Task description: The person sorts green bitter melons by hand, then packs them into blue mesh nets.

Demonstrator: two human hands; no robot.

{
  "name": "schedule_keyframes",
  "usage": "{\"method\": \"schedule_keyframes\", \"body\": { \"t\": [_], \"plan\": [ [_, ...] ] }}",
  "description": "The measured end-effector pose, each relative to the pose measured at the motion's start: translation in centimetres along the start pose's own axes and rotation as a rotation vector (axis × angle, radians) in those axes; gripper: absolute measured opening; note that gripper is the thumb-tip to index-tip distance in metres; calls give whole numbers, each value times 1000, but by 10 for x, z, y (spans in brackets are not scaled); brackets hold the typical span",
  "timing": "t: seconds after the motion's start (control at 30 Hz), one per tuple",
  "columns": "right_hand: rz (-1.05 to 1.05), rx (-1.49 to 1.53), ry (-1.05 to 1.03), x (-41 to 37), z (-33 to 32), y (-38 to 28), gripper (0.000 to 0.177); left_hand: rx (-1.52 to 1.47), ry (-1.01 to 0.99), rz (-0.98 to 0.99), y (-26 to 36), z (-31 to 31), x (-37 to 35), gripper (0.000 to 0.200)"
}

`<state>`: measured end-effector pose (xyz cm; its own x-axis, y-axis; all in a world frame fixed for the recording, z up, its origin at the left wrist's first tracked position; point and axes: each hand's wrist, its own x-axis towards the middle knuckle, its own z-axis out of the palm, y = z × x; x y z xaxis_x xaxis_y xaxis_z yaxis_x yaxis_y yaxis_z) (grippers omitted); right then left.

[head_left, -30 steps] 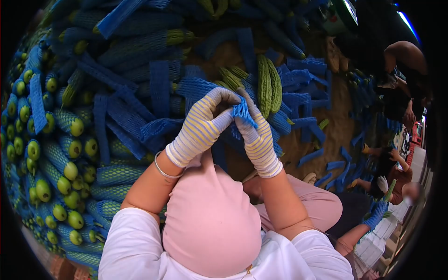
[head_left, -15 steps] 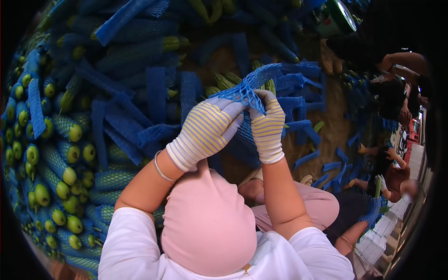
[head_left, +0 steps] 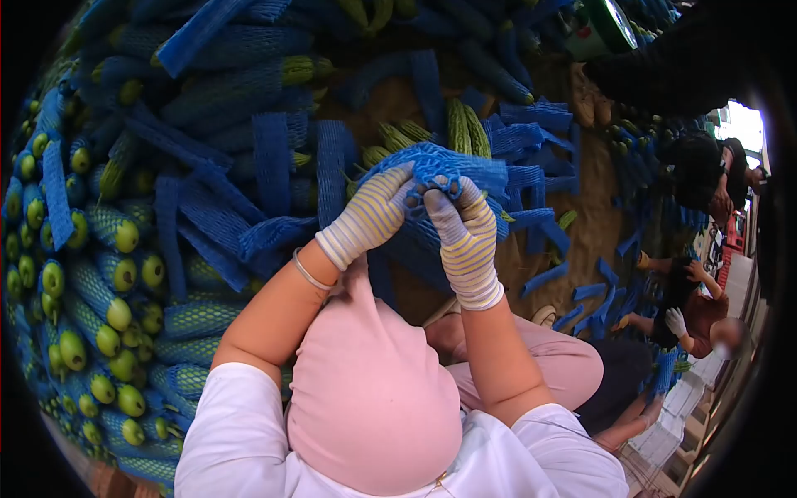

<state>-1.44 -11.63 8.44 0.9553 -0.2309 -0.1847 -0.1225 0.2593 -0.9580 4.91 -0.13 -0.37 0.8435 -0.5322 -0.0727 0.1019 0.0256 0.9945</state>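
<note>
A blue mesh net sleeve [head_left: 469, 168] is bunched at one end between my two gloved hands. My left hand [head_left: 372, 213], in a striped knit glove, has its fingers closed on the gathered mesh from the left. From the right, my right hand [head_left: 470, 249] pinches the same end, its thumb up against the mesh. Just behind the sleeve lie ridged green bitter gourds [head_left: 466, 131], partly covered by it. More flat net sleeves [head_left: 330, 170] lie beyond my left hand, and others [head_left: 520, 141] are heaped past my right hand.
Netted green gourds [head_left: 108, 340] are piled along the left side. Loose blue sleeves [head_left: 544, 280] lie on the brown ground cover [head_left: 531, 303] at right. A green-and-white tub [head_left: 599, 33] stands at the top right. Other people sit at the right, one with a gloved hand [head_left: 677, 321].
The sleeve's raised, spread mesh end is now gathered down between my fingers, with its length trailing right. My right hand has turned and shifted slightly lower. The bitter gourds behind show more.
</note>
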Motion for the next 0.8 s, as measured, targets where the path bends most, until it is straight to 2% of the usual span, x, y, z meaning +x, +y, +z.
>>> {"method": "schedule_keyframes", "body": {
  "t": [0.03, 0.07, 0.1, 0.17, 0.2, 0.37, 0.4, 0.47, 0.5, 0.53, 0.57, 0.6, 0.63, 0.67, 0.7, 0.73, 0.77, 0.8],
  "plan": [
    [70, -44, -38, -2, 1, -1, 11, 685, -229, 200, 14, -3, 5, 29],
    [42, -276, -142, -3, 0, -1, 13, 845, -400, 78, 29, -5, 8, 36],
    [14, -507, -248, -4, 0, -1, 15, 894, -285, 164, 26, -5, 17, 37],
    [21, -569, -372, -10, 9, -4, 16, 1268, -318, 200, 23, -7, 18, 42],
    [60, -512, -359, -13, 10, 2, 16, 1267, -318, 198, 24, -8, 19, 42],
    [222, -373, -350, -16, 1, 15, 16, 831, -107, 511, 21, -9, 35, 45],
    [289, -297, -422, -16, 2, 11, 16, 828, -111, 508, 19, -8, 38, 45],
    [462, -196, -557, -10, 2, -6, 17, 550, -89, 395, 13, -6, 44, 50],
    [460, -169, -497, -2, -7, -12, 18, 414, -75, 339, 9, -5, 47, 53],
    [229, -105, -366, 12, -19, -3, 18, 279, -60, 284, 7, -4, 51, 57],
    [170, -52, -83, 32, -38, 11, 20, 144, -44, 227, 4, -3, 54, 62],
    [40, -258, 143, 56, -52, 18, 25, 10, -25, 169, 1, -2, 56, 67],
    [-50, -687, 246, 82, -83, 42, 42, 10, -23, 166, -2, 3, 54, 67],
    [-88, -1403, 224, 97, -105, 50, 70, 197, 28, 151, -5, 12, 48, 71],
    [-88, -1402, 225, 107, -103, 53, 70, 385, 79, 137, -4, 19, 43, 74],
    [157, -1626, 56, 116, -100, 57, 82, 168, 15, 103, -4, 23, 39, 86],
    [419, -1830, -128, 123, -99, 60, 93, 167, 15, 101, -4, 24, 35, 86],
    [422, -1830, -133, 131, -104, 63, 93, 179, -58, 1, 8, 23, 32, 91]
  ]
}}
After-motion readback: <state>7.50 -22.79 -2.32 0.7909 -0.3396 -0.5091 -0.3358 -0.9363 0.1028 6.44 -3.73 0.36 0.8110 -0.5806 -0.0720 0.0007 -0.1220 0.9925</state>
